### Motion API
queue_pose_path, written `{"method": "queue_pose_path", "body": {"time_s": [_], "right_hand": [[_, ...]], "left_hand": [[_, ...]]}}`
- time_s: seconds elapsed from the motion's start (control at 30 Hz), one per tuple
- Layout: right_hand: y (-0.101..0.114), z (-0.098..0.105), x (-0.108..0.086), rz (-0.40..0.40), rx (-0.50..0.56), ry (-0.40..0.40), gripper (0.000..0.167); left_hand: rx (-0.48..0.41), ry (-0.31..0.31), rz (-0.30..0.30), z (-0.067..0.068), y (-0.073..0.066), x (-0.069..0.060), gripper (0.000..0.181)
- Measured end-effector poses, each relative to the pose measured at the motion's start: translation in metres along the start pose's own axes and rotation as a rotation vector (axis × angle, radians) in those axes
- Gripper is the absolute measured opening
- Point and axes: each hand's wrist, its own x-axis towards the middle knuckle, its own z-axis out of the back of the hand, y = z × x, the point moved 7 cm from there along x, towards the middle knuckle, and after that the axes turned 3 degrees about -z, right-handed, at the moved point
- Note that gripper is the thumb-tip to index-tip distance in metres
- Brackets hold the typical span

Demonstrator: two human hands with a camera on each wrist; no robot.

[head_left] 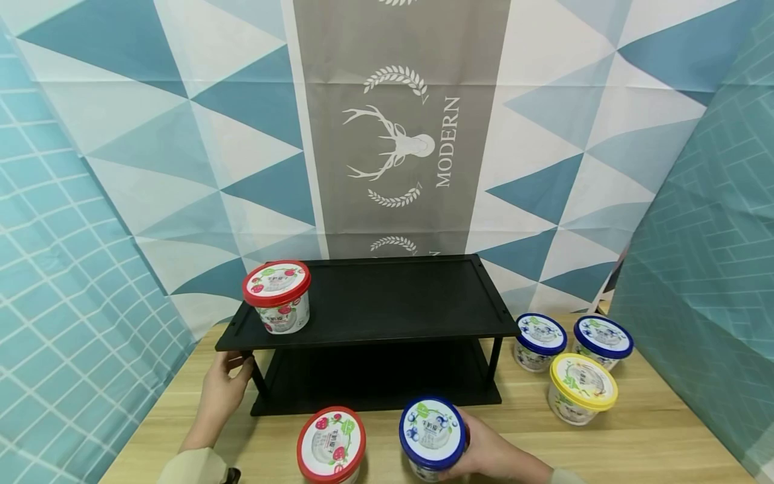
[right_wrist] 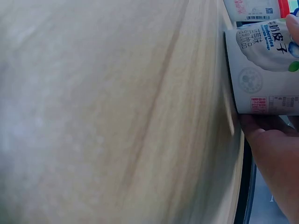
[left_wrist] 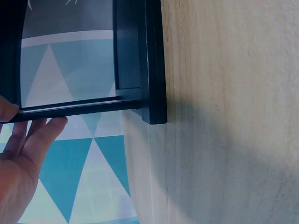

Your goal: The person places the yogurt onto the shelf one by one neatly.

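In front of the black rack (head_left: 399, 302), right hand (head_left: 482, 445) grips a blue-lidded tub (head_left: 432, 433); left hand (head_left: 222, 390) pinches the rack's corner!

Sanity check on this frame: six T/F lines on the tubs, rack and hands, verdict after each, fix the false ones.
1. The right hand holds a blue-lidded blueberry tub. True.
2. The left hand holds a tub too. False: it is on a left-side leg of the black two-tier rack.
3. The yellow-lidded tub is on the lower shelf. False: it stands on the wooden table, right of the rack.
4. A red-lidded tub stands on top of the rack. True.
5. Two more blue-lidded tubs stand right of the rack. True.
6. Only one red lid shows in the head view. False: a second red-lidded tub is in front of the rack.
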Motion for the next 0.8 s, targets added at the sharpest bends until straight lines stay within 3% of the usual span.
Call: {"method": "queue_pose_path", "body": {"time_s": [0.23, 0.47, 0.8], "right_hand": [[0.007, 0.010, -0.007, -0.001, -0.058, -0.088, 0.092], [0.020, 0.022, -0.016, -0.006, -0.045, -0.165, 0.092], [0.054, 0.039, -0.029, 0.102, -0.061, -0.206, 0.090]], "left_hand": [[0.021, -0.003, 0.014, -0.001, 0.001, 0.002, 0.030], [0.015, -0.014, 0.017, -0.001, 0.001, 0.001, 0.030], [0.006, -0.023, 0.010, 0.001, 0.000, 0.000, 0.030]]}}
